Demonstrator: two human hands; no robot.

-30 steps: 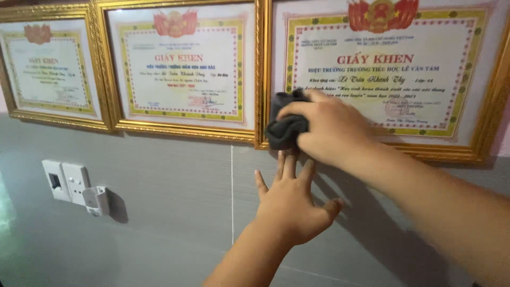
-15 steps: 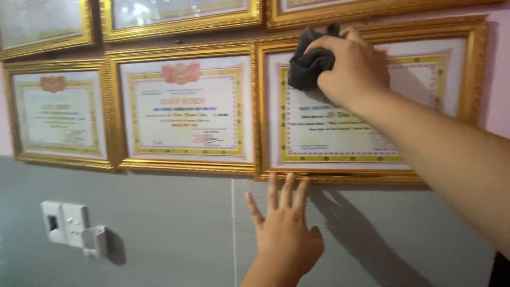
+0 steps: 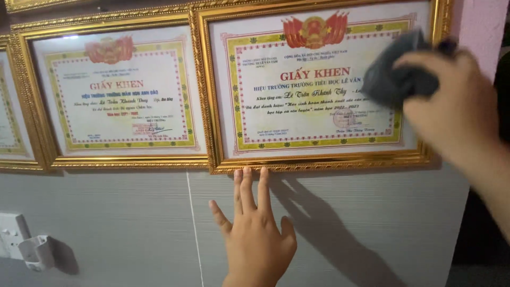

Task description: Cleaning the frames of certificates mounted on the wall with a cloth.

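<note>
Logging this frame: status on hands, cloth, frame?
Right hand grips dark cloth against right side of the gold-framed certificate. Left hand flat, open on grey wall below it. Nothing in the way.

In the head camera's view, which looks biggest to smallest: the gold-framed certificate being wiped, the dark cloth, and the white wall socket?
1. Gold-framed certificate, by far the largest.
2. Dark cloth in the right hand, though it is nearer the camera.
3. White wall socket, partly cut off, so unsure.
</note>
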